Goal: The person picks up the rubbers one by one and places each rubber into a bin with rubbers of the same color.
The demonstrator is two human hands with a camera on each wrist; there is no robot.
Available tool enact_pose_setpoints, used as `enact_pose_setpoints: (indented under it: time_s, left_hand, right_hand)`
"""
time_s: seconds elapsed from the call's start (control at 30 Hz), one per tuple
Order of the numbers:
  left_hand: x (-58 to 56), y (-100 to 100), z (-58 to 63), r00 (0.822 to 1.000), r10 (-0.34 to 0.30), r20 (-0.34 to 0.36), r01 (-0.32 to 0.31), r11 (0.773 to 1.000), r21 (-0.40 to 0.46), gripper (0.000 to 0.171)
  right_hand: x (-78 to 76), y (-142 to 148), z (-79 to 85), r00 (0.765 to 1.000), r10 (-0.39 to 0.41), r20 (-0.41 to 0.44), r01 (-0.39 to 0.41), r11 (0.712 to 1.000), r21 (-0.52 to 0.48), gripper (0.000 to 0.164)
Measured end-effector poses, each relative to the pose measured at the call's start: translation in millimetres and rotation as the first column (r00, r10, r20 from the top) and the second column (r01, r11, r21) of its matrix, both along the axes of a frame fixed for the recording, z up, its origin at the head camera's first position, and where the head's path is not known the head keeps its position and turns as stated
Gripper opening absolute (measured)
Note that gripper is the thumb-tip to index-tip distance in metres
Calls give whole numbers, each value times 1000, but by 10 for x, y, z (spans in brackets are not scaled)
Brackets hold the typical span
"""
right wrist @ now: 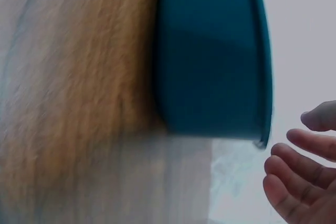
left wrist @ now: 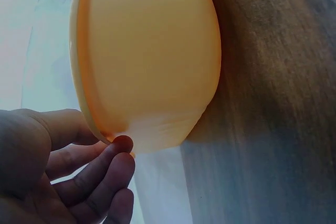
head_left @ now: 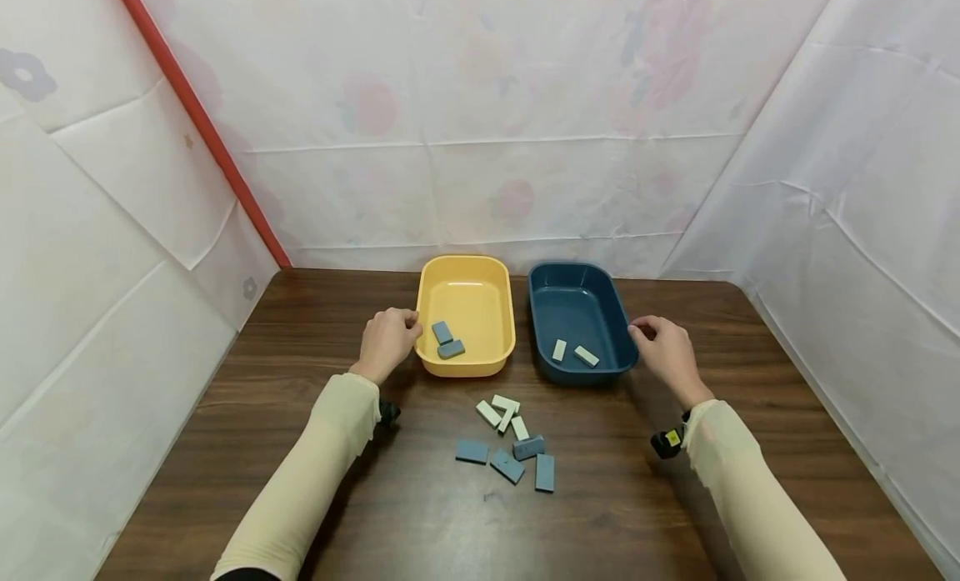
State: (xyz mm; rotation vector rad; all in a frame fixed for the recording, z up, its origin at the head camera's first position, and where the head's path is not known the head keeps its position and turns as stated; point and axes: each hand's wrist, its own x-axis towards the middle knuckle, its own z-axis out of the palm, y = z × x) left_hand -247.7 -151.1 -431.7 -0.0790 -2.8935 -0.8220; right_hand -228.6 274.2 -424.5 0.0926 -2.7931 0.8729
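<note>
At the left side of the yellow bin, my left hand pinches the rim between thumb and fingers; the left wrist view shows the bin's wall close up. Two grey-blue blocks lie inside that bin. My right hand is beside the right rim of the dark blue bin. In the right wrist view its fingers are spread and loosely bent, a little apart from the bin's rim, holding nothing. Two cream blocks lie within the dark blue bin.
In front of the bins, several cream blocks lie in a loose cluster on the brown wooden table. Several grey-blue blocks are just nearer. White patterned sheets enclose the back and sides, with a red strip at left.
</note>
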Motion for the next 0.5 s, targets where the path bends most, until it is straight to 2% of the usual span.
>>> enact_pose_setpoints:
  time_s: [0.23,0.5]
  left_hand:
    - [-11,0,-19,1000,-7,13,7,1000,-7,33]
    - [-37,-16,-37,1000,-9,26,9,1000,-3,33]
  right_hand:
    - [32,-206,93,994,103,-47,-103,995,-9,24]
    - [61,-467,165,972,226,-61,-227,974,-3,18]
